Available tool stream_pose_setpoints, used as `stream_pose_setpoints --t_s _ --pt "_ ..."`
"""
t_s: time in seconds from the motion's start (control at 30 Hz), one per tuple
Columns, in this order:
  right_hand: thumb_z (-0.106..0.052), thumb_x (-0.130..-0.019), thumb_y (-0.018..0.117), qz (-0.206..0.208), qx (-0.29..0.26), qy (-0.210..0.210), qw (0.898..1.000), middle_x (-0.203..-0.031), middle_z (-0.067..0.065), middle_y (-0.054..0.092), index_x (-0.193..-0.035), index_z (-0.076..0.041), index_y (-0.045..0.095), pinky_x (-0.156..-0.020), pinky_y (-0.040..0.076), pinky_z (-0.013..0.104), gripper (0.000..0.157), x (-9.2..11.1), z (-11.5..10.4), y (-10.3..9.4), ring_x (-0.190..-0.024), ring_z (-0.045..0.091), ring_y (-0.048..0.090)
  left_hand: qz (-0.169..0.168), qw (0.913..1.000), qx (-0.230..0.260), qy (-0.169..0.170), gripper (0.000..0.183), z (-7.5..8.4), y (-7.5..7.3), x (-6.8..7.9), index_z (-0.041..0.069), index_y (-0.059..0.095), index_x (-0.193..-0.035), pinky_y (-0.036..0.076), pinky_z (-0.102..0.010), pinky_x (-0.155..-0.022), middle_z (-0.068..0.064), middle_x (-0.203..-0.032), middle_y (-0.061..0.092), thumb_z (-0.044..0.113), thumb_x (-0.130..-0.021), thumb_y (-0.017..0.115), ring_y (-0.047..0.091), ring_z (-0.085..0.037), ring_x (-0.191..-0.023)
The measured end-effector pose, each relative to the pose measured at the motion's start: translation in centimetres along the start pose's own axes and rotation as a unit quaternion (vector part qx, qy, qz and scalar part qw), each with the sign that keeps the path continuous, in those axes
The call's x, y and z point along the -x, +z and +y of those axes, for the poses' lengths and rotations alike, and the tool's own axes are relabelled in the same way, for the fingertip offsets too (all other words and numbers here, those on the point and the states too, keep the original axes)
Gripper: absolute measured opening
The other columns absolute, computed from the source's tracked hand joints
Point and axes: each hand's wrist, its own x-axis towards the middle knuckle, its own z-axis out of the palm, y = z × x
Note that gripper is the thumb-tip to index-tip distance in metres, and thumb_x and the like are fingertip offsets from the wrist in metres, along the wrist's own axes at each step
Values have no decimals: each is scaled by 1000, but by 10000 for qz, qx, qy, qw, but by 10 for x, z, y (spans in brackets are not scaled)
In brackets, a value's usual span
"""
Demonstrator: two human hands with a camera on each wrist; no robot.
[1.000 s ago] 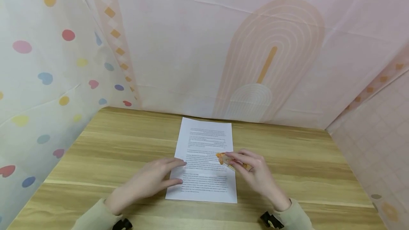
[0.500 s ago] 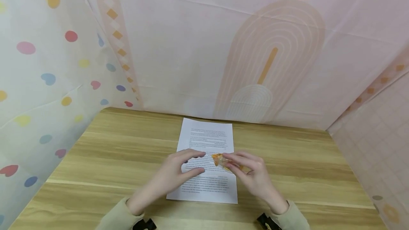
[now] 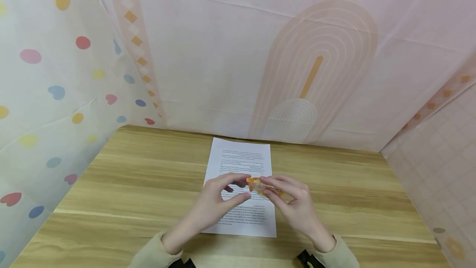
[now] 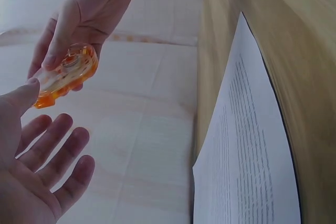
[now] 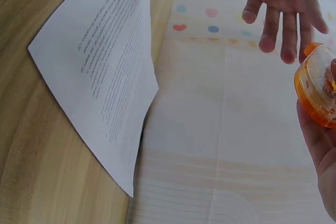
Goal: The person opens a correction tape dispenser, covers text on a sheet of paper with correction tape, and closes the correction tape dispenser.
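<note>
Orange and clear plastic forms the one tape dispenser (image 3: 255, 184), held up over the 3 o'clock side of a single printed sheet (image 3: 241, 158). Of the two hands, the right hand (image 3: 295, 199) pinches it between thumb and fingers, the dispenser sitting at about that hand's 10 o'clock. The left hand (image 3: 213, 199) is spread wide, thumb apart from its fingers, with the dispenser just off its fingertips toward 2 o'clock; whether any fingertip touches it, I cannot tell. The sheet lies on one wood-grain desk (image 3: 148, 177), its far edge near the desk's 12 o'clock side. Two pale sleeves (image 3: 156, 253) come in from 7 and 5 o'clock, with two black wrist pieces (image 3: 310, 259) beside them. Patterned cloth (image 3: 208, 73) stands behind at 12 o'clock, and coloured dots mark the cloth toward 10 o'clock.
</note>
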Motion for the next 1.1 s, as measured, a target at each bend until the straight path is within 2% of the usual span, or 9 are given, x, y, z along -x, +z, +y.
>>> stream_pose_setpoints --t_s 0.43,0.8,1.1 --pt "3 -87 73 105 -29 -50 9999 -100 17 71 -115 4 70 -66 56 22 28 -1 -3 0 -81 21 69 296 9984 476 -64 24 2 7 -3 13 72 -112 56 -31 -73 7 -97 71 17 -89 76 67 -12 -89" --pt "4 -85 74 107 -94 -93 9999 -99 17 71 -115 5 70 -67 57 22 30 1 -1 2 -79 20 68 369 9976 572 -92 16 5 9 -3 13 73 -104 57 -30 -72 8 -92 71 17 -89 76 66 -11 -84" --pt "-8 -89 73 164 75 -96 9998 -98 15 72 -114 3 70 -65 54 19 28 2 -1 2 -75 17 66 368 9983 444 -81 15 4 8 -2 12 74 -103 56 -30 -72 7 -91 71 18 -89 76 65 -10 -81"
